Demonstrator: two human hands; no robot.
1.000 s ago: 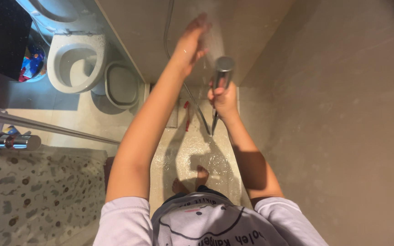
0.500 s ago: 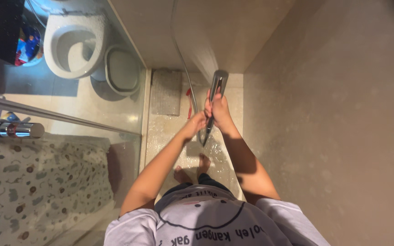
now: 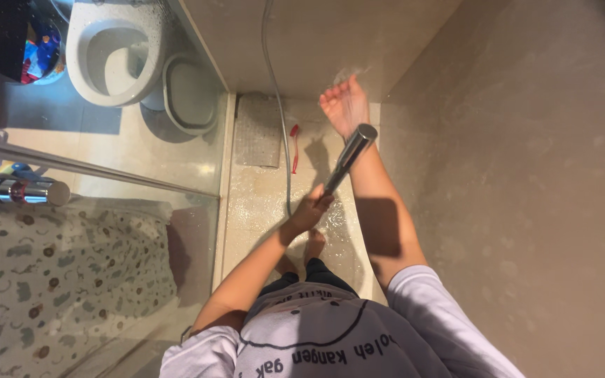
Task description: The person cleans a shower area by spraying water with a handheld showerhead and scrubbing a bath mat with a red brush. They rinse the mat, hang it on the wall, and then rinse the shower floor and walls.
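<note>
Head view looks down on us in a shower stall with smooth beige stone-look walls [image 3: 526, 175] and a wet, glistening pale tile floor [image 3: 260, 203]. Beyond the glass stands a white ceramic toilet [image 3: 110, 52], cut off at the top edge. Our left hand [image 3: 309, 208] clamps its fingers on the slim chrome cylindrical shower handle [image 3: 346, 157]; half a second ago both hands gripped it. Our right hand [image 3: 343, 105] now reaches to the wall, fingers spread, blurred by spray. A small red object [image 3: 294, 148] lies on the floor, too small to identify.
</note>
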